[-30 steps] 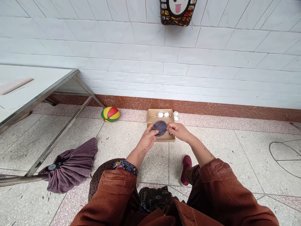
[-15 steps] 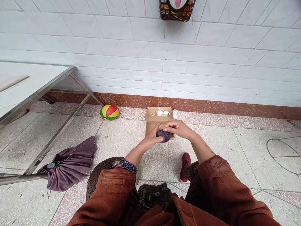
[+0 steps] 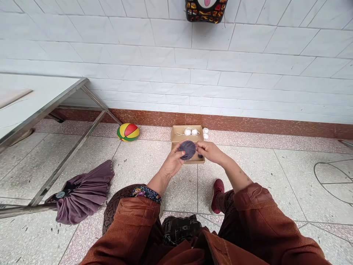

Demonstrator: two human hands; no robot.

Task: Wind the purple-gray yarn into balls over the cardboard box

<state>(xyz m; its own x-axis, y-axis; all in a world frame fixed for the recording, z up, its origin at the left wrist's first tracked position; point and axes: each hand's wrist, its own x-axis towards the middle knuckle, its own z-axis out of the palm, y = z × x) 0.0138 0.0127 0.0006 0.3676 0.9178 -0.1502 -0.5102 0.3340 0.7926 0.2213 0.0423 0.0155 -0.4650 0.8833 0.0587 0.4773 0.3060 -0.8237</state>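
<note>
My left hand [image 3: 173, 162] grips a dark purple-grey ball of yarn [image 3: 188, 150], with the thumb across its near side. At the ball's right edge, the fingers of my right hand [image 3: 207, 150] are pinched together; the strand between them is too small to make out clearly. Beneath both hands an open cardboard box [image 3: 174, 137] stands on the floor, partly hidden by them. Two white balls of string [image 3: 191, 131] lie in its far part. A small dark piece [image 3: 200, 156] shows in the near part, below my right fingers.
More white balls [image 3: 205, 133] sit right of the box. A striped ball [image 3: 128, 132] and a folded purple umbrella [image 3: 85, 193] lie to the left, by a metal-framed table [image 3: 74, 88]. A wire ring [image 3: 333, 183] is at right. A tiled wall [image 3: 138, 79] rises ahead.
My left hand has turned the yarn ball and lifted it slightly up and left, so its round face shows. My right fingers have moved from its top to its right edge.
</note>
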